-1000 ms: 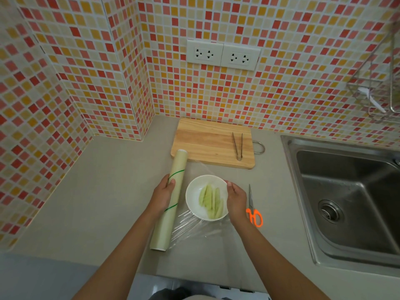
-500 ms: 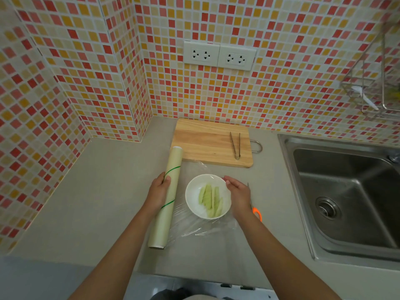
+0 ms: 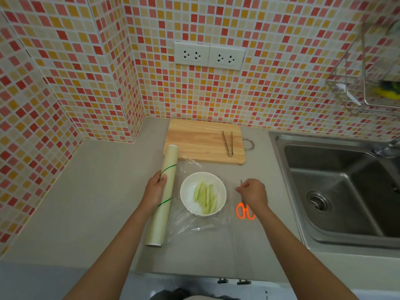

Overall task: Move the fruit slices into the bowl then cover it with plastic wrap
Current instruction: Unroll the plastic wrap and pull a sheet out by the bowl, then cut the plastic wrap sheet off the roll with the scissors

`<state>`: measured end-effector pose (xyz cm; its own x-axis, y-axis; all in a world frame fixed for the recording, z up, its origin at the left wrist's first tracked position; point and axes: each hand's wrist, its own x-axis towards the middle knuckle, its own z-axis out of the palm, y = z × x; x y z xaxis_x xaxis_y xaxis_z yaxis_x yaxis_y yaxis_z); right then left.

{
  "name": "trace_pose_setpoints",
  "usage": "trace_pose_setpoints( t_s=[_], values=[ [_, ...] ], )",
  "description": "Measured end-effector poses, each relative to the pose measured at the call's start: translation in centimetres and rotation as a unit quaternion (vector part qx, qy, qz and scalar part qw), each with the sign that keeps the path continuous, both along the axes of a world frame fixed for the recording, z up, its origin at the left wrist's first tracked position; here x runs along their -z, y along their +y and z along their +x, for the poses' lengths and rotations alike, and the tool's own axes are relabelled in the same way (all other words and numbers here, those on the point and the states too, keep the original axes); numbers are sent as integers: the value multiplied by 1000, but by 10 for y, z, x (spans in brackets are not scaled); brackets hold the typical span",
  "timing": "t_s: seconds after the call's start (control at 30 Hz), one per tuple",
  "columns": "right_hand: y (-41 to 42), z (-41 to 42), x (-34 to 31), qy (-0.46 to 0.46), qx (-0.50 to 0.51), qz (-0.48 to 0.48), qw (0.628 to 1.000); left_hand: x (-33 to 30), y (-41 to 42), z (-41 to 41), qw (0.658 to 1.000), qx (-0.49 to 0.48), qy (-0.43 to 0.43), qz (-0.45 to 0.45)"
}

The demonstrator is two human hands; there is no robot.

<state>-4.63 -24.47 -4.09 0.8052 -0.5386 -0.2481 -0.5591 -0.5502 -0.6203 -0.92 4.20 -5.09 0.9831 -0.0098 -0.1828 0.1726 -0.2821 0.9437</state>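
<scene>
A white bowl (image 3: pixel 203 193) with several pale green fruit slices (image 3: pixel 205 198) stands on the grey counter. A clear sheet of plastic wrap (image 3: pixel 194 226) is stretched over the bowl from the roll (image 3: pixel 163 195) at its left. My left hand (image 3: pixel 156 188) grips the roll's middle. My right hand (image 3: pixel 253 192) is to the right of the bowl, its fingers pinched on the sheet's free edge above the scissors.
Orange-handled scissors (image 3: pixel 245 211) lie right of the bowl, partly under my right hand. A wooden cutting board (image 3: pixel 201 140) with metal tongs (image 3: pixel 228 144) sits behind. A steel sink (image 3: pixel 337 191) is at the right, and a wire rack (image 3: pixel 372 83) hangs on the tiled wall.
My right hand has moved from the bowl's right rim out to the right, drawing the wrap's edge over the scissors. My left hand stays on the roll.
</scene>
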Motion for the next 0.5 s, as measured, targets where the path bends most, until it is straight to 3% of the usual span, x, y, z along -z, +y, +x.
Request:
trace_pose_setpoints(
  t_s=[0.1, 0.23, 0.5],
  values=[
    [-3, -15, -4, 134, -50, -111, 984, -1, 0, 0, 1000, -4, 0, 0],
    [-1, -28, -1, 202, -64, -166, 963, -2, 1, 0, 1000, -5, -1, 7],
    [4, -35, -4, 207, -29, -99, 973, -6, 5, 3, 1000, -11, 10, 25]
  ],
)
